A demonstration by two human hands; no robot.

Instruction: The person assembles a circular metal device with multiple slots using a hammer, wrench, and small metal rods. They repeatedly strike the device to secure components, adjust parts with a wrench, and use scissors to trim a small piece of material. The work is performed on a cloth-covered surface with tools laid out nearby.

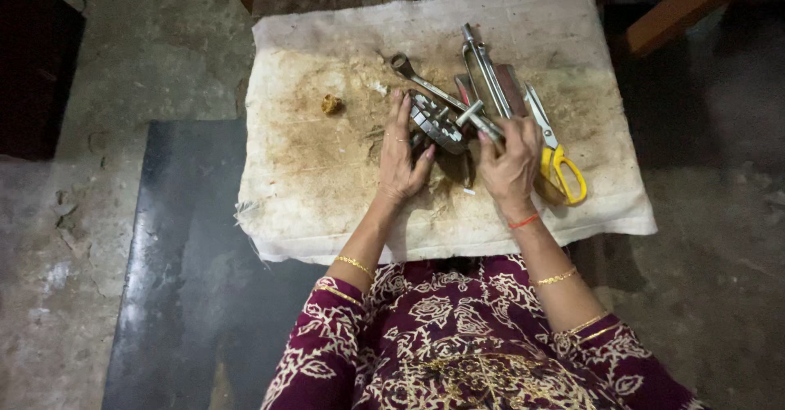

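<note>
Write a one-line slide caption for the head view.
Two hands, left hand and right hand, work a round metal part on a stained cloth, beside a wrench and yellow-handled scissors.

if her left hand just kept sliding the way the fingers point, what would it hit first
Probably the long steel combination spanner lying past the fingertips of the left hand, beyond the round toothed metal part that it already touches. Depth is hard to judge from above.

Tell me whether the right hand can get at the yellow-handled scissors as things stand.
Probably yes: the scissors lie uncovered on the cloth just beside the right hand, though that hand grips a metal tool.
</note>
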